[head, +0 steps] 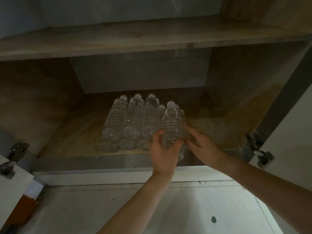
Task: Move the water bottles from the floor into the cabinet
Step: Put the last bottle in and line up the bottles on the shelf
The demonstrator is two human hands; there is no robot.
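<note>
My left hand (163, 153) is wrapped around the bottom of a clear water bottle (171, 125), fingers closed on it. My right hand (203, 146) presses its side with fingers spread. The bottle sits at the centre of the frame, on the stack of bottles (128, 122) lying on the cabinet's lower shelf (70, 132).

The left hand (164, 153) is covering the base of the held bottle (171, 127). That bottle is hiding most of the bottles behind it (162, 109), so their number is staying unclear. The right hand's fingers (189, 130) are disappearing behind it. Both forearms are running off the bottom edge.
</note>
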